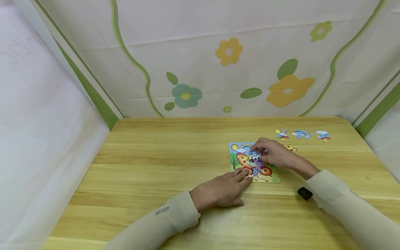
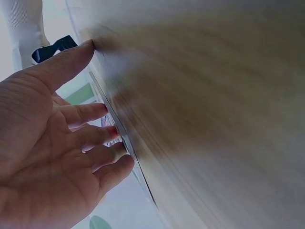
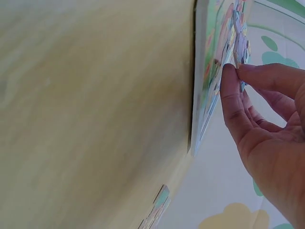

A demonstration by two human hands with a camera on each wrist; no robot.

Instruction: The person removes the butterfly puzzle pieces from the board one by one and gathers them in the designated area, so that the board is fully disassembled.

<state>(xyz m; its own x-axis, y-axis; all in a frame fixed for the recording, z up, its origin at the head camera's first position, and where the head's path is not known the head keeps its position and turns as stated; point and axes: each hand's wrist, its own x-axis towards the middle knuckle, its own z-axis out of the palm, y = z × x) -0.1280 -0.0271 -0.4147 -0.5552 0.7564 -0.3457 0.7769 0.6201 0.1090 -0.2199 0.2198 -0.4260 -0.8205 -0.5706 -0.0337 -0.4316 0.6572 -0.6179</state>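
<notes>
Head: left hand outstretched, right hand pinches puzzle piece.

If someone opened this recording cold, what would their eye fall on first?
Most likely the bright butterfly puzzle on the wooden table, its near left part under the fingers of the left hand, while the right hand pinches a piece above it. Next, perhaps, the row of three loose pieces toward the table's far right corner, and the large orange flower on the pale backdrop behind.
</notes>
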